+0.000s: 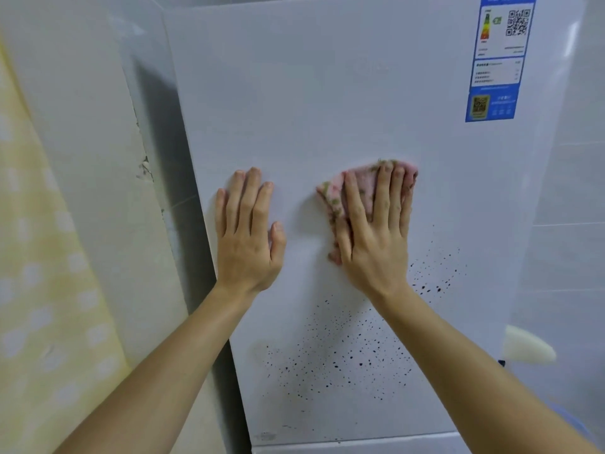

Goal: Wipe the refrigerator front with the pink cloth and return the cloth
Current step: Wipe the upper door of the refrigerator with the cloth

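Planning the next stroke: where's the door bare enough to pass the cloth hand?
Bare: the door above the left hand and right hand, left of the label; also the strip between them. Crowded: black specks below and right of the right hand, which presses the cloth flat.

blue label (497, 60) on refrigerator (327, 109) is illegibly blurred.
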